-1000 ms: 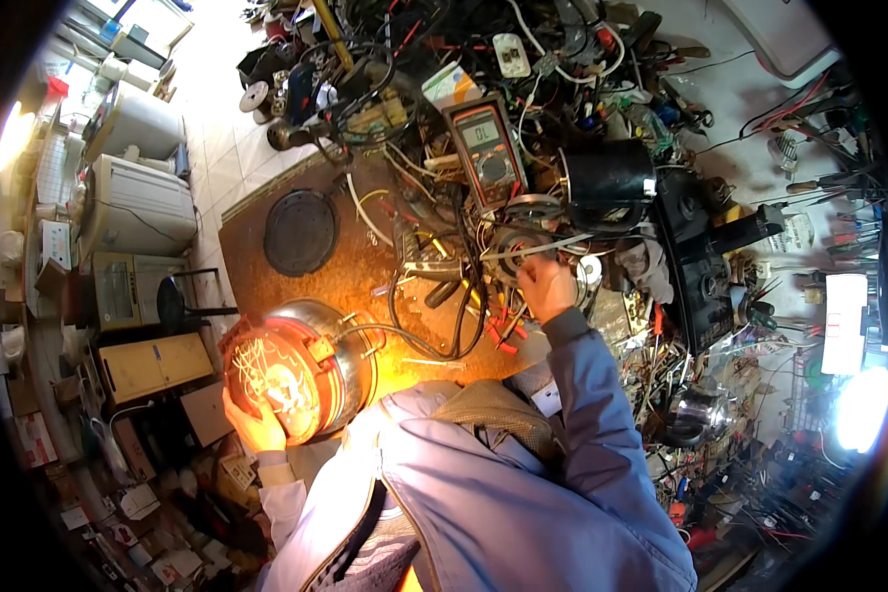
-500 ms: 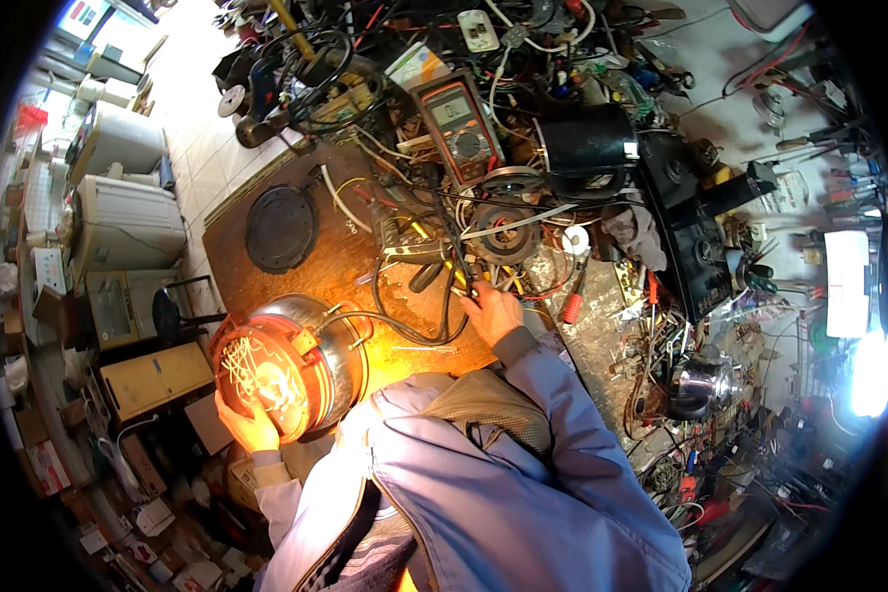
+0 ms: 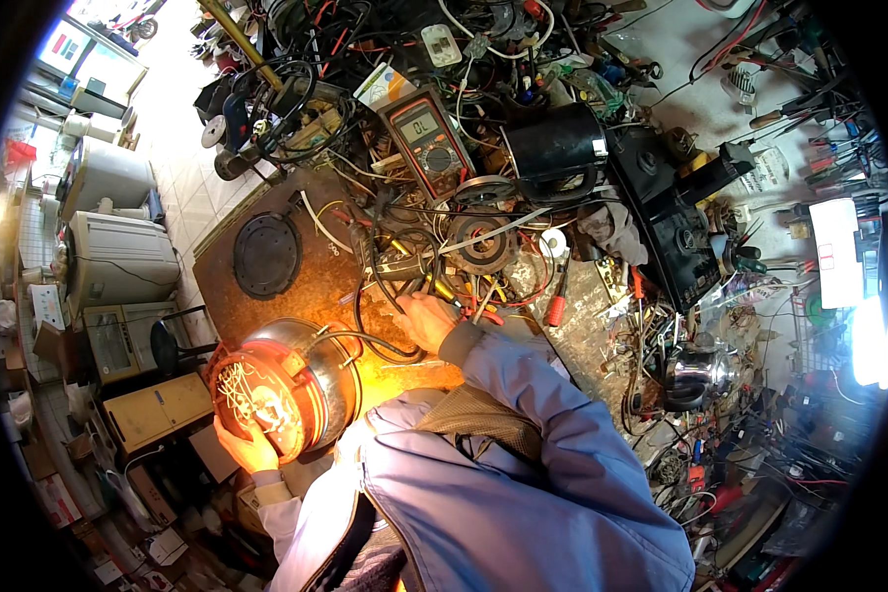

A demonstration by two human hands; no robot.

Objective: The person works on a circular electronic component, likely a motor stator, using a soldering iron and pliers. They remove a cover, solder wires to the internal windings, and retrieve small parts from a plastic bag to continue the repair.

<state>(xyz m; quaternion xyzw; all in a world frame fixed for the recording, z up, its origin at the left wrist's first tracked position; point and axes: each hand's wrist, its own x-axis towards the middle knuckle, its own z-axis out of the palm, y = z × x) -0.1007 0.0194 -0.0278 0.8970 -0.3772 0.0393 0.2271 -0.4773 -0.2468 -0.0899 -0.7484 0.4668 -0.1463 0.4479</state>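
A round steel electric pot [image 3: 340, 380] lies on its side at the near left of the bench, its reddish-lit underside showing loose pale wires. My left hand [image 3: 249, 447] grips the lower rim of that underside, thumb on the inner side. A black power cord [image 3: 360, 314] loops from the pot up across the bench. My right hand [image 3: 429, 322] is to the right of the pot, its fingers closed on the cord; the fingertips are partly hidden. A round black base cover [image 3: 267, 257] lies flat beyond the pot.
An orange-and-grey multimeter [image 3: 426, 143] leans among tangled wires at the back. Right of it are a black kettle [image 3: 555, 153] and a black appliance housing [image 3: 673, 222]. A red-handled probe [image 3: 557, 308] and a white tape roll [image 3: 553, 243] lie on the right. A steel kettle [image 3: 695, 375] stands farther right.
My right hand has moved left, closer to the pot, and the cord's loop has shifted with it. My left hand stays on the pot's rim. The view has shifted slightly.
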